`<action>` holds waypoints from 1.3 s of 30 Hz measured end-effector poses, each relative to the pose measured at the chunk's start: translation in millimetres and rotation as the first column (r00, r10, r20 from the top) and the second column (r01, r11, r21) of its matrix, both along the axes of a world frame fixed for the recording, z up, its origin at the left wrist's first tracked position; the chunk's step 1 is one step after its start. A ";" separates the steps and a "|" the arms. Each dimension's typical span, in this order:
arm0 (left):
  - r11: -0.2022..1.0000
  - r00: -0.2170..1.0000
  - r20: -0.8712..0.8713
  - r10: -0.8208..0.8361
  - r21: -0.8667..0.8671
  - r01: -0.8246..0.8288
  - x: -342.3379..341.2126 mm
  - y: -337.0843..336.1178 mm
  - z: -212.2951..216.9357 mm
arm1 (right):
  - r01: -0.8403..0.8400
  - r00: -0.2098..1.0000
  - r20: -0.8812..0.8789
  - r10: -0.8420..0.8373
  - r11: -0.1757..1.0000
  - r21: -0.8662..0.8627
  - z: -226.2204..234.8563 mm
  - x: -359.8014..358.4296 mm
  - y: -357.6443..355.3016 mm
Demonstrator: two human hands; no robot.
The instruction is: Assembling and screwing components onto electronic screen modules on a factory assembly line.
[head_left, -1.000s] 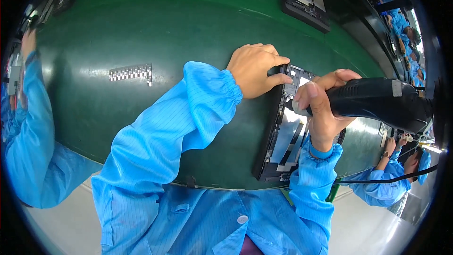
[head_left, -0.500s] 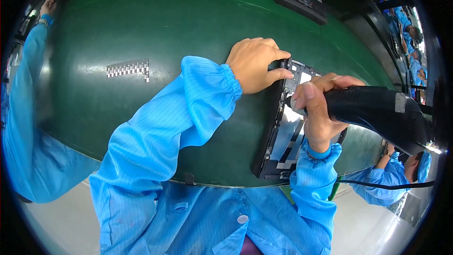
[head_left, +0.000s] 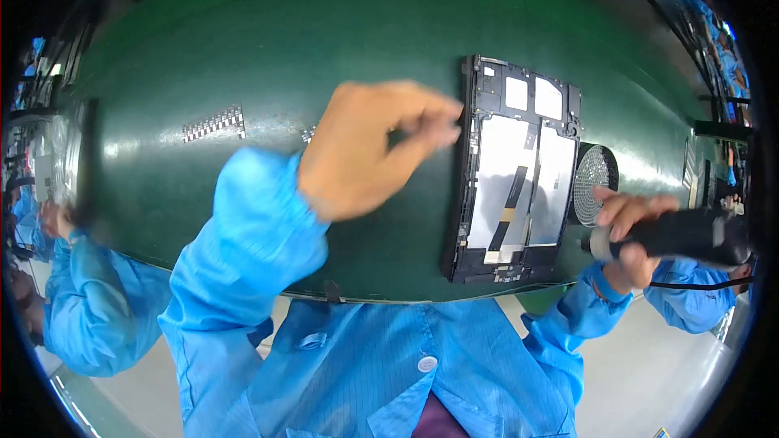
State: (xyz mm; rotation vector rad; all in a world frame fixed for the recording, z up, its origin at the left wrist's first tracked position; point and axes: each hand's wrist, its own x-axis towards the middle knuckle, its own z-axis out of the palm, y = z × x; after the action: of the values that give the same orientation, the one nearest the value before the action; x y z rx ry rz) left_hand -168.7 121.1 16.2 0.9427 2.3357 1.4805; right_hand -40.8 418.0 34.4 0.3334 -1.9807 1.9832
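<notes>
Head view: left hand point(head_left: 369, 150), blurred, pinched narrow, contents unclear, at nine o'clock of an opened tablet point(head_left: 501, 158); right hand point(head_left: 635, 209), at four, grips an electric screwdriver point(head_left: 690, 237).

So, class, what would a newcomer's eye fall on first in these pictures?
First, the flat black device with silvery panels, right of centre on the green table. Next, the bulky black handheld tool gripped by the right hand at lower right. Then the blurred left hand, left of the device.
</notes>
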 end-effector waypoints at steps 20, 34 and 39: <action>0.990 0.692 0.714 -0.105 0.008 0.142 91.7 14.3 -2.8 | -0.716 0.695 0.104 0.711 0.698 0.011 -17.7 46.2 49.0; 0.761 0.737 0.675 0.024 0.466 -0.451 -4.2 -75.1 30.2 | -0.580 0.808 -0.228 0.544 0.802 -0.143 -9.6 -22.2 -3.4; 0.777 0.746 0.653 0.128 0.401 -0.484 -114.5 -124.6 20.9 | -0.520 0.853 -0.161 0.497 0.838 -0.168 -13.8 -25.3 -14.3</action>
State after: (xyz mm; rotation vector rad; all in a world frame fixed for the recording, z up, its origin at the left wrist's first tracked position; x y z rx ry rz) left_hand -283.3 -3.5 37.1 0.0652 1.6622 2.2599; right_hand -66.1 403.6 20.6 0.9869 -1.7131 2.3942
